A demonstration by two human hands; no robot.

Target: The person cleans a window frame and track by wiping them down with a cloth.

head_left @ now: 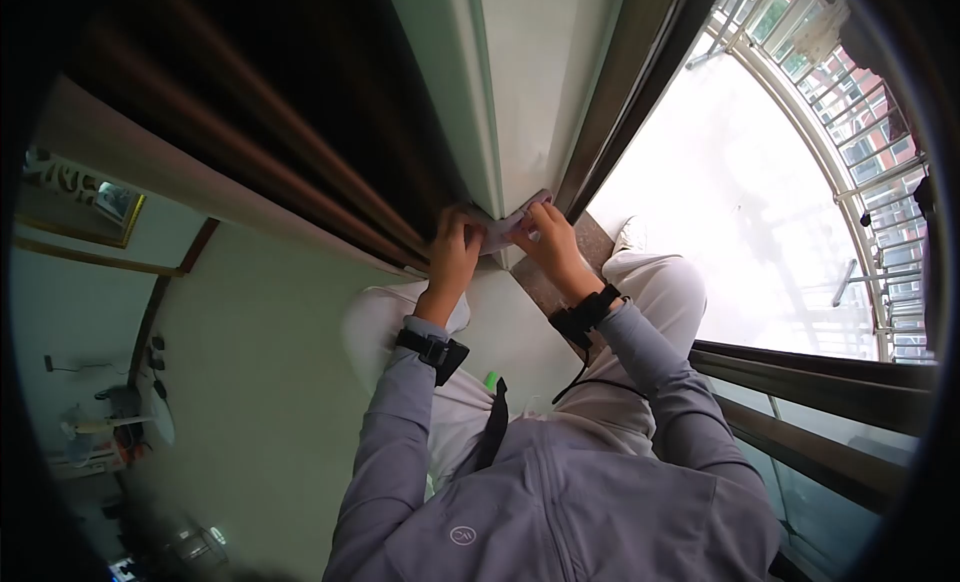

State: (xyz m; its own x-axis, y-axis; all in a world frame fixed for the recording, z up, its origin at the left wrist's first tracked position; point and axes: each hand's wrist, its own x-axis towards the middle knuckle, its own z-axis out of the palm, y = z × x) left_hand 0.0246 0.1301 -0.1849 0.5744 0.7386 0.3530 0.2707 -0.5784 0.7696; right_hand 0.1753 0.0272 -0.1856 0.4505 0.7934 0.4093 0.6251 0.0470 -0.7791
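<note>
Pinching a pale strip (497, 239) between fingers of the left hand (456, 234) and right hand (545, 232), kinda bent right around the edge of the wall corner (499, 172).

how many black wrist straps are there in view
2: one strap is just behind the left hand, the other strap just behind the right hand.

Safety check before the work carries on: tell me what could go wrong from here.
The pale piece bent around the wall corner could slip or crease if either the left hand or right hand eases off. The curtain, hanging close by the left hand, might get caught. The black cable looping over the lap could snag.
</note>
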